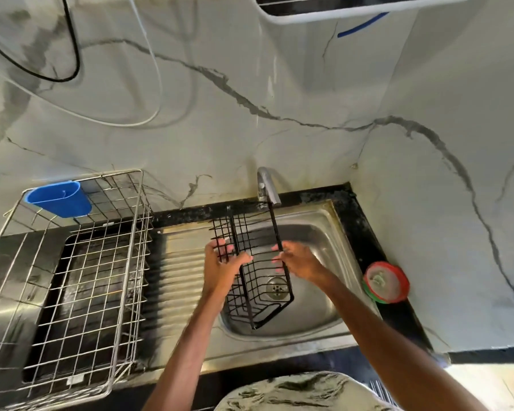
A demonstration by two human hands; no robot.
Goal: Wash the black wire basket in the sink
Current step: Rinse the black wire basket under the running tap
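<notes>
The black wire basket is held lengthwise over the steel sink, its far end up under the tap and its near end down by the drain. My left hand grips the basket's left rim, thumb curled over the wire. My right hand holds the right rim, fingers wrapped round the bar. I cannot tell whether water runs from the tap.
A large steel wire dish rack with a blue plastic cup hung on it stands on the drainboard at left. A red and green round container sits on the black counter to the right of the sink. The marble wall rises behind.
</notes>
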